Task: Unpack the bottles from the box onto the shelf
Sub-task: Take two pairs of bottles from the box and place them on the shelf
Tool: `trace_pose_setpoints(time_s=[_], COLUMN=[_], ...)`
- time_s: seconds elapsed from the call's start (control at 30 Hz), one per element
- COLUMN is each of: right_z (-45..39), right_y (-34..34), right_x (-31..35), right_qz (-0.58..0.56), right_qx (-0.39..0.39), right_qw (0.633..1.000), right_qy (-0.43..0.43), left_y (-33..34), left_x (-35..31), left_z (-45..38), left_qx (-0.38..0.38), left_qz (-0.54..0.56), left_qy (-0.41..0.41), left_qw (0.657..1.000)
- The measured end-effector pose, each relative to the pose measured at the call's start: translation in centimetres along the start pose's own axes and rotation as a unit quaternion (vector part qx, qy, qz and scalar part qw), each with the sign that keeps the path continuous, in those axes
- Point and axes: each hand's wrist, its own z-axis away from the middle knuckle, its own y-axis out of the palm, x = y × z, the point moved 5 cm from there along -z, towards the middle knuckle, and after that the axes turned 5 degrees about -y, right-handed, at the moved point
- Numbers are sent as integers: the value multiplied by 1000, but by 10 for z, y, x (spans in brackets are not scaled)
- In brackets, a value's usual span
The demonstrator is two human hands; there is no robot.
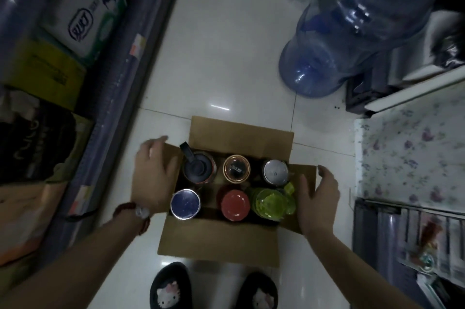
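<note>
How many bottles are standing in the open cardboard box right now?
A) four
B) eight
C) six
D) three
C: six lids show inside the cardboard box, in two rows of three, from the dark flip-cap bottle to the green-lidded one.

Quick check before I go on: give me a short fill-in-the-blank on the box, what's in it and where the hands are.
1. The open cardboard box holds ____ bottles, in two rows of three.
2. The red-lidded bottle stands in the near row between the blue-lidded bottle and the ____ one.
3. The left hand and right hand rest on the box's side ____, holding no bottle.
4. The box sits on the tiled ____.

Missing words: six; green; flaps; floor
</note>
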Motion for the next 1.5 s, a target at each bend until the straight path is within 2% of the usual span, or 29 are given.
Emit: trace_pose_setpoints(time_s=[0.07,0.13,0.23,0.4,0.53,0.63,0.73,0.97,1.17,1.33,1.5], right_z=[14,30,45,41,34,32,27,15,20,22,25], right_y=[8,30,71,123,143,148,150,152,131,101,44], right_x=[28,43,50,41,33,33,31,30,31,53,98], right_qz=[-27,-80,-94,-138,-118,-100,-87,-99,-135,-134,-132], right_qx=[28,89,142,160,177,176,161,132,105,113,129], right_qw=[998,992,982,974,971,969,975,981,985,984,980], right_qy=[-40,-46,-77,-77,-112,-139,-127,-104,-33,-30,-69], left_y=[4,14,39,72,78,80,80,78,66,38,-3], left_x=[-17,-25,-19,6,18,21,21,9,0,-24,-73], left_z=[11,16,14,9,9,2,-4,-8,0,8,19], left_qx=[37,76,125,121,99,87,104,158,142,128,117], left_qz=[19,29,88,139,174,204,229,193,211,199,211], left_qy=[52,82,55,78,94,43,11,72,49,37,56], left_qw=[998,993,987,980,975,974,968,966,966,971,969])
